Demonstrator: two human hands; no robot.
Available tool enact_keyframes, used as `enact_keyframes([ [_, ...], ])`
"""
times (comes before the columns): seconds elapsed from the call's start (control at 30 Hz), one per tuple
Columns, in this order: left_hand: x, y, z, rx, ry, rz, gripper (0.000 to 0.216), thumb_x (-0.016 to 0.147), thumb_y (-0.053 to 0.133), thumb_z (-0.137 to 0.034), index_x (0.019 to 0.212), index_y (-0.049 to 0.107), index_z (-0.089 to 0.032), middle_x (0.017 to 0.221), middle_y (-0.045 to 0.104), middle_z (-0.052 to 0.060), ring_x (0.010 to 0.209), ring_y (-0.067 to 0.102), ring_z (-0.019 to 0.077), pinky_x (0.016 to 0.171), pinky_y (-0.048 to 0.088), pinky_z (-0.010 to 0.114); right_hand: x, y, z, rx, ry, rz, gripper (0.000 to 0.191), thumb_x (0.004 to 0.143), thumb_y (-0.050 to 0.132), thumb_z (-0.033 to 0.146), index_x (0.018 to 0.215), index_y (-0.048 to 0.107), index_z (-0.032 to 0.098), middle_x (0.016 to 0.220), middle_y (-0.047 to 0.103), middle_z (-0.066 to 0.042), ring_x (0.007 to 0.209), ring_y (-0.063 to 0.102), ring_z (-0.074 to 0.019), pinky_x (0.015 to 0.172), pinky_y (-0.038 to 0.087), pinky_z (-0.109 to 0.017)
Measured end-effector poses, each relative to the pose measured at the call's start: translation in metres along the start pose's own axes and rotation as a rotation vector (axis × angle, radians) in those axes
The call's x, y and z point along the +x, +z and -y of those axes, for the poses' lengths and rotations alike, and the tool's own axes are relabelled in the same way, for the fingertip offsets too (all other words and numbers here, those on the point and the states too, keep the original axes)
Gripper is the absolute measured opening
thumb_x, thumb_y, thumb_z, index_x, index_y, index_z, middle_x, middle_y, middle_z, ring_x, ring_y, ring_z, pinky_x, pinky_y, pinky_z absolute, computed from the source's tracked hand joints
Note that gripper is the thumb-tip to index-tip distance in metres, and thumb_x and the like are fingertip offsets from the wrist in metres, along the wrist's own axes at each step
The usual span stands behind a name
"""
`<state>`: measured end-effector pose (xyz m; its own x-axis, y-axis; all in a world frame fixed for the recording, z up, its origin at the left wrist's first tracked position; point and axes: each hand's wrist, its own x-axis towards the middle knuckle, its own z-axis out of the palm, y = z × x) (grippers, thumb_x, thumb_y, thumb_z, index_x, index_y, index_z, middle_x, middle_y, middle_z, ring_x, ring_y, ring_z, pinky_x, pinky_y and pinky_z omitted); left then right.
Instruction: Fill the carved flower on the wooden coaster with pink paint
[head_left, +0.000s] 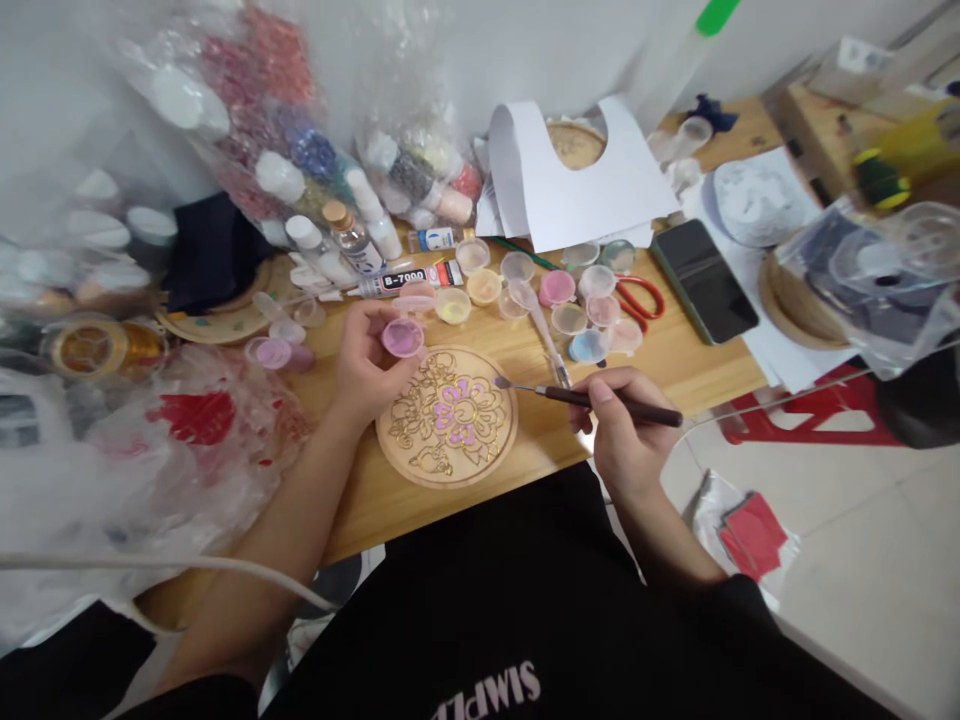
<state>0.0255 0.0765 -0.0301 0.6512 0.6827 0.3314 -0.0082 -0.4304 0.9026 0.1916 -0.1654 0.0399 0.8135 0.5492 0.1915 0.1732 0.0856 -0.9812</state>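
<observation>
The left hand (369, 365) is gripping a small clear plastic cup of purple paste (403, 338); the right hand (626, 430), well apart from it, is pinching a slim dark-handled metal spatula (615, 402), its purple-smeared tip hanging at the right edge of a round pale wooden disc with gold-outlined flowers (448, 418); whether the tip is touching, I cannot tell; the disc is lying between the hands, nearer the left, its central flower showing lilac petals. Farther off, a black-and-white glue tube (409, 278) is reading "B-7000"; nearest, a black cloth shirt (480, 580) is bearing partly readable white letters; a light-brown wooden table (705, 375) is standing against a whitish wall (600, 50); pale floor tiles (862, 540) are showing right.
</observation>
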Motion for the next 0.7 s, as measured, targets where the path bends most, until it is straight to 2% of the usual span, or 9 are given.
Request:
enact_keyframes([
  [0.17, -0.005, 0.001, -0.001, 0.009, -0.019, -0.007, 0.050, 0.090, 0.086, -0.044, 0.120, 0.047, -0.034, 0.109, 0.076, 0.002, 0.093, 0.080, 0.0254, 0.081, 0.068, 0.045, 0.000, 0.000, 0.000, -0.042, 0.033, -0.009, 0.025, 0.097, 0.077, 0.039, 0.079, 0.076, 0.022, 0.056, 0.066, 0.005, 0.042, 0.058, -0.0111, 0.040, 0.047, -0.025],
  [0.33, -0.008, 0.008, -0.007, -0.030, -0.031, -0.066, 0.051, 0.091, 0.087, -0.044, 0.118, 0.045, -0.034, 0.103, 0.079, 0.000, 0.076, 0.078, 0.0212, 0.071, 0.067, 0.042, 0.005, 0.000, 0.006, 0.008, 0.048, 0.003, 0.020, 0.098, 0.078, 0.033, 0.081, 0.077, 0.023, 0.057, 0.068, 0.006, 0.043, 0.063, -0.0119, 0.043, 0.050, -0.025],
  [0.5, -0.007, 0.007, -0.011, -0.076, 0.082, -0.119, 0.046, 0.095, 0.087, -0.038, 0.118, 0.047, -0.033, 0.103, 0.078, -0.004, 0.074, 0.075, 0.0165, 0.070, 0.064, 0.041, 0.019, -0.005, 0.022, -0.056, 0.069, 0.019, 0.026, 0.099, 0.078, 0.041, 0.079, 0.076, 0.023, 0.057, 0.067, 0.005, 0.043, 0.063, -0.0134, 0.042, 0.050, -0.027],
  [0.6, -0.005, 0.001, -0.008, -0.051, 0.062, -0.090, 0.038, 0.102, 0.080, -0.044, 0.119, 0.048, -0.032, 0.101, 0.075, -0.005, 0.080, 0.074, 0.0169, 0.075, 0.063, 0.045, 0.022, -0.007, 0.023, -0.084, 0.050, 0.037, 0.026, 0.099, 0.078, 0.039, 0.077, 0.075, 0.023, 0.057, 0.067, 0.005, 0.042, 0.063, -0.0134, 0.042, 0.048, -0.026],
  [0.7, -0.005, -0.002, -0.002, -0.053, 0.037, -0.090, 0.046, 0.101, 0.080, -0.056, 0.119, 0.044, -0.033, 0.092, 0.070, -0.006, 0.074, 0.068, 0.0151, 0.071, 0.059, 0.042, 0.019, -0.007, 0.015, -0.067, 0.042, 0.033, 0.024, 0.098, 0.077, 0.034, 0.077, 0.075, 0.023, 0.056, 0.067, 0.005, 0.042, 0.061, -0.0127, 0.042, 0.046, -0.026],
])
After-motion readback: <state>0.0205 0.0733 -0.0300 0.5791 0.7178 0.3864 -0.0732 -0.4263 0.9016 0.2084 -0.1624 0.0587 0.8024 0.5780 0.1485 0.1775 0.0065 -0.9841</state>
